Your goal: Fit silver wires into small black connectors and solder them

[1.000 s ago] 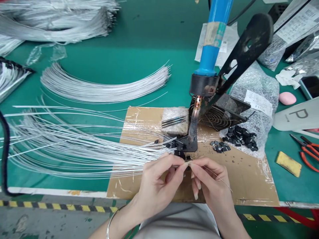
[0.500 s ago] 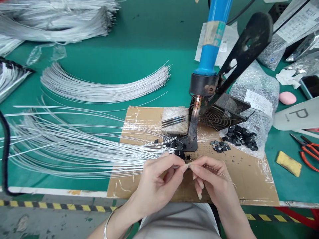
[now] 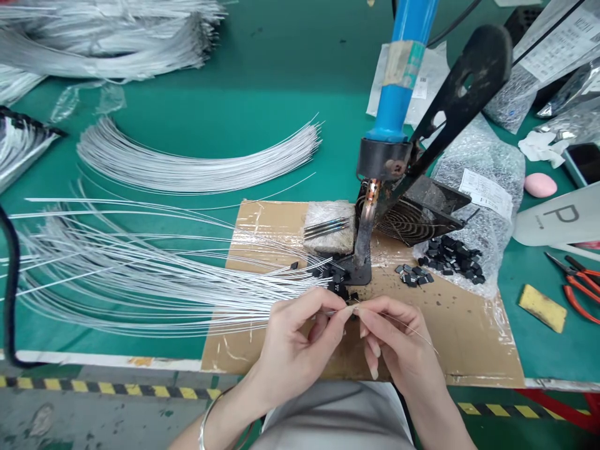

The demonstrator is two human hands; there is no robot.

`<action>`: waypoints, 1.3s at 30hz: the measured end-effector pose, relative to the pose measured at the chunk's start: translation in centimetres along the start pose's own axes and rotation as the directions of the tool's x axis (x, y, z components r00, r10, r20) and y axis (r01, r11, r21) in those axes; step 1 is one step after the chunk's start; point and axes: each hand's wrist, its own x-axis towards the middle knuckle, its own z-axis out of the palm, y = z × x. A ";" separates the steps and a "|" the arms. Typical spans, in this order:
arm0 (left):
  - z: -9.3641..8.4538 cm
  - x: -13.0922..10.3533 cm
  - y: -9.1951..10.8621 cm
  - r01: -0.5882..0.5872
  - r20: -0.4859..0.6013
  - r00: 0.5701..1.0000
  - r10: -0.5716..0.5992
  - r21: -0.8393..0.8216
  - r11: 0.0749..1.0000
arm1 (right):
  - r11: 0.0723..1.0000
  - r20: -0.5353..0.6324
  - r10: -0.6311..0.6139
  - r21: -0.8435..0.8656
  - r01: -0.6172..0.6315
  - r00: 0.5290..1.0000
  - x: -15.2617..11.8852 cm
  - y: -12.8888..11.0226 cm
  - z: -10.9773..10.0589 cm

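In the head view, my left hand [image 3: 300, 337] is closed, thumb and forefinger pinching the end of a white wire, of which only a short stretch shows between the fingers. My right hand [image 3: 398, 331] meets it fingertip to fingertip, pinching a thin wire [image 3: 417, 335] that trails out over the back of the hand to the right. Fingertips hide the spot where the two come together. Just beyond them lie small black connectors [image 3: 338, 289], beside the ends of a loose bundle of white wires [image 3: 187, 275] stretching left.
A blue soldering iron [image 3: 391, 106] stands tip down in a black bracket [image 3: 459, 94]. Behind are a pad with metal tips [image 3: 328, 244] and a small fan [image 3: 398, 215]. More connectors [image 3: 452, 259] spill from a plastic bag on cardboard [image 3: 478, 331]. Pliers [image 3: 581, 284] and a yellow sponge [image 3: 542, 307] lie right.
Both hands stay pinched together at nearly the same spot. The right hand and its trailing thin wire have shifted very slightly left.
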 end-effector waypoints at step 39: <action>-0.1 -0.1 0.0 0.126 0.074 0.990 -0.121 -0.068 0.990 | 0.998 -0.031 -0.041 -0.050 0.040 0.999 -0.3 0.0 0.0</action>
